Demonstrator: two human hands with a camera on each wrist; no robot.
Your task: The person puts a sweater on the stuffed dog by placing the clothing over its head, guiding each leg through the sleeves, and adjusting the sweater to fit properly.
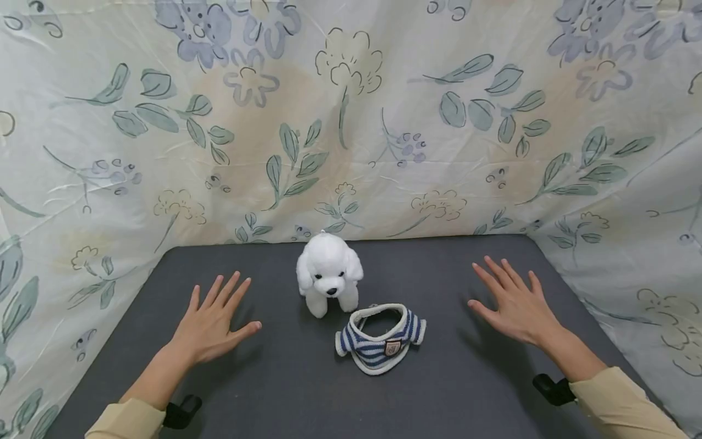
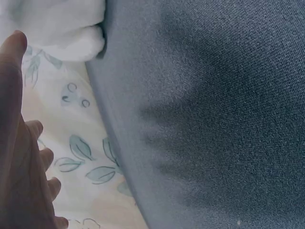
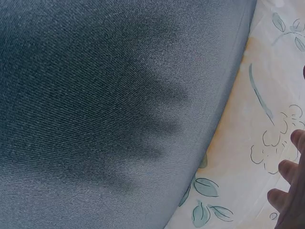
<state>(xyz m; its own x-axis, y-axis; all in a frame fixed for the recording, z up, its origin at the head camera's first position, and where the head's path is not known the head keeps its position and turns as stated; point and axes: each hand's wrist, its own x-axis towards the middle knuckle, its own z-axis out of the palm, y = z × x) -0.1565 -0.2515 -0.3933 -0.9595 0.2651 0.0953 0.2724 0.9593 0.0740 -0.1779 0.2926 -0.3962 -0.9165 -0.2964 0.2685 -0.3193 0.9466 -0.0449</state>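
Note:
A small white plush dog (image 1: 328,272) stands upright at the middle back of the dark grey mat (image 1: 274,390). Just in front of it, slightly right, lies a tiny blue-and-white striped sweater (image 1: 380,337), flat and crumpled. My left hand (image 1: 211,323) hovers flat over the mat left of the dog, fingers spread, holding nothing. My right hand (image 1: 512,305) hovers the same way to the right of the sweater, fingers straight and empty. The left wrist view shows my left hand (image 2: 19,152) at its edge and a bit of the white plush dog (image 2: 71,28).
A floral cloth (image 1: 351,122) rises as a backdrop behind and on both sides of the mat. The right wrist view shows the mat (image 3: 109,109), its edge against the cloth (image 3: 248,143), and my fingertips (image 3: 286,191).

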